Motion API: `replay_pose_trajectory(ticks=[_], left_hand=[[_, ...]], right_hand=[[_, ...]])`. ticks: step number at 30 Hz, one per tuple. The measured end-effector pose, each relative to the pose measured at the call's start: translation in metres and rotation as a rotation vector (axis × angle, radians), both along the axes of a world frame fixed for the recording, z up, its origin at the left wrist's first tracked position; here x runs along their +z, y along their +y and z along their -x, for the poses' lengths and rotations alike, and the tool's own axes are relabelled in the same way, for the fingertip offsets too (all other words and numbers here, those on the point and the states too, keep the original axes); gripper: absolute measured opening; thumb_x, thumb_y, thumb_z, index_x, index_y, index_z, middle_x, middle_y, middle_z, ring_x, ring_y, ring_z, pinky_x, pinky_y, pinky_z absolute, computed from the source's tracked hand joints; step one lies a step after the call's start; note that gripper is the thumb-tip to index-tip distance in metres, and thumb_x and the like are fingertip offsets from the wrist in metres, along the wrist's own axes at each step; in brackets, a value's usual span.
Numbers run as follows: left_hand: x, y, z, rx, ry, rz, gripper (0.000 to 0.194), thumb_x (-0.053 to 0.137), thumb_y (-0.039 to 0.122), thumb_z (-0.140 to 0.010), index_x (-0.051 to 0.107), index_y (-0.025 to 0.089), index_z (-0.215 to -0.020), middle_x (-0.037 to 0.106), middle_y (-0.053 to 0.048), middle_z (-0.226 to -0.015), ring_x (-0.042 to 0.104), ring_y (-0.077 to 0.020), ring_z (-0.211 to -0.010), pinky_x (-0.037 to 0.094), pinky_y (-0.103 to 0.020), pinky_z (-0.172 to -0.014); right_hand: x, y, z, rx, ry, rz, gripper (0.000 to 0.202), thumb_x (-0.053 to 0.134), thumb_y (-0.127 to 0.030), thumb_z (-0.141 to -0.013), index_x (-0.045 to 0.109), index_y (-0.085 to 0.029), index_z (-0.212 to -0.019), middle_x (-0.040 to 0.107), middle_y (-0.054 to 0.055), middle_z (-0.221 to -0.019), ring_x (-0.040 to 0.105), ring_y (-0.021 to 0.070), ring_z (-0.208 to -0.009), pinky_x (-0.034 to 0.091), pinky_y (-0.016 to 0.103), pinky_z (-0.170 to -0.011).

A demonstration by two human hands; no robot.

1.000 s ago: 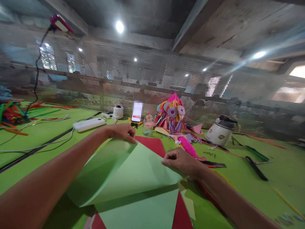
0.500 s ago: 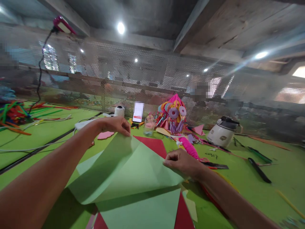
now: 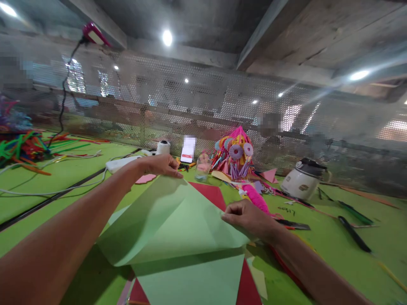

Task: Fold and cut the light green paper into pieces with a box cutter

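Some unclear handwriting (image 3: 286, 211) right of green paper (image 3: 187, 228)

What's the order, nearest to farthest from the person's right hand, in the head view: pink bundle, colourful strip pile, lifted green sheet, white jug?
1. Lifted green sheet: pinched in the right hand.
2. Pink bundle: just beyond that hand.
3. White jug: farther back, to the right.
4. Colourful strip pile: away at the far left.
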State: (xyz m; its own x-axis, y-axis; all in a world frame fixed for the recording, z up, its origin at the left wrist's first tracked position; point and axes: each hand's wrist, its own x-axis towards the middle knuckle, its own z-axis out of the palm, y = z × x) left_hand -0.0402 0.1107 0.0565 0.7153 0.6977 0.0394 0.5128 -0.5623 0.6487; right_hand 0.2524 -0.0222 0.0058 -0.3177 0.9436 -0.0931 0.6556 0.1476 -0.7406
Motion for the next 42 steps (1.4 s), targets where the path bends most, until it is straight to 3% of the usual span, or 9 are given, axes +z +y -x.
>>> replay_pose_trajectory(ticks=[7,11,14,18,26,34,39,42], left_hand=[[0.021,-0.023,-0.018,-0.062,0.192,-0.027,0.032,0.063,0.045,-0.074,0.068,0.015,-0.063,0.061,-0.002,-0.061,0.048,-0.0115,-0.055,0.030,-0.023,-0.053],[0.023,-0.040,-0.039,-0.047,0.299,-0.180,0.030,0.061,0.041,-0.077,0.068,0.016,-0.062,0.061,-0.002,-0.059,0.044,-0.0116,-0.052,0.028,-0.025,-0.054],[0.015,-0.049,-0.054,-0.149,0.375,-0.268,0.035,0.059,0.045,-0.078,0.066,0.015,-0.062,0.059,-0.003,-0.059,0.042,-0.0115,-0.051,0.027,-0.026,-0.053],[-0.002,-0.050,-0.067,-0.255,0.351,-0.192,0.034,0.060,0.047,-0.076,0.062,0.016,-0.063,0.057,0.000,-0.058,0.042,-0.0103,-0.050,0.027,-0.025,-0.051],[-0.021,-0.042,-0.072,-0.302,0.251,0.015,0.025,0.062,0.038,-0.070,0.056,0.015,-0.061,0.049,0.005,-0.056,0.041,-0.0083,-0.054,0.028,-0.020,-0.050],[-0.036,-0.029,-0.069,-0.315,0.228,0.058,0.026,0.063,0.038,-0.068,0.057,0.014,-0.060,0.049,0.005,-0.054,0.040,-0.0082,-0.053,0.028,-0.020,-0.050],[-0.036,-0.023,-0.052,-0.314,0.291,0.059,0.023,0.063,0.036,-0.066,0.059,0.014,-0.061,0.051,0.004,-0.055,0.041,-0.0081,-0.054,0.030,-0.019,-0.052],[-0.040,-0.027,-0.040,-0.286,0.284,0.075,0.024,0.063,0.036,-0.068,0.058,0.014,-0.060,0.049,0.004,-0.055,0.040,-0.0083,-0.055,0.030,-0.019,-0.053]], right_hand=[[0.003,-0.003,0.006,-0.010,0.018,0.019,0.040,0.060,-0.053,-0.070,0.054,-0.015,-0.058,0.039,-0.004,-0.055,0.034,0.0087,-0.053,0.024,0.024,-0.049],[0.004,-0.005,0.009,-0.016,0.054,0.020,0.038,0.060,-0.051,-0.071,0.056,-0.014,-0.060,0.042,-0.003,-0.056,0.035,0.0086,-0.053,0.025,0.023,-0.048],[0.005,-0.006,0.011,-0.013,0.068,0.010,0.035,0.061,-0.047,-0.072,0.058,-0.014,-0.061,0.046,-0.002,-0.057,0.038,0.0090,-0.054,0.027,0.023,-0.048],[0.005,-0.008,0.014,-0.019,0.072,0.010,0.033,0.062,-0.044,-0.072,0.058,-0.013,-0.060,0.046,-0.002,-0.055,0.036,0.0078,-0.052,0.026,0.022,-0.048],[0.001,-0.007,0.010,0.006,0.092,0.057,0.033,0.062,-0.044,-0.071,0.058,-0.013,-0.060,0.044,-0.004,-0.053,0.034,0.0069,-0.049,0.024,0.022,-0.046],[-0.006,-0.005,0.011,0.052,-0.009,-0.012,0.031,0.057,-0.041,-0.076,0.060,-0.013,-0.062,0.042,-0.005,-0.054,0.034,0.0074,-0.051,0.025,0.022,-0.048],[-0.007,-0.004,0.009,0.076,-0.020,-0.081,0.029,0.059,-0.030,-0.075,0.069,-0.010,-0.093,0.046,-0.005,-0.058,0.039,0.0081,-0.054,0.030,0.021,-0.051],[-0.005,-0.002,0.003,0.144,-0.046,-0.078,0.030,0.059,-0.023,-0.074,0.069,-0.010,-0.100,0.049,-0.004,-0.059,0.043,0.0086,-0.054,0.033,0.020,-0.052]])
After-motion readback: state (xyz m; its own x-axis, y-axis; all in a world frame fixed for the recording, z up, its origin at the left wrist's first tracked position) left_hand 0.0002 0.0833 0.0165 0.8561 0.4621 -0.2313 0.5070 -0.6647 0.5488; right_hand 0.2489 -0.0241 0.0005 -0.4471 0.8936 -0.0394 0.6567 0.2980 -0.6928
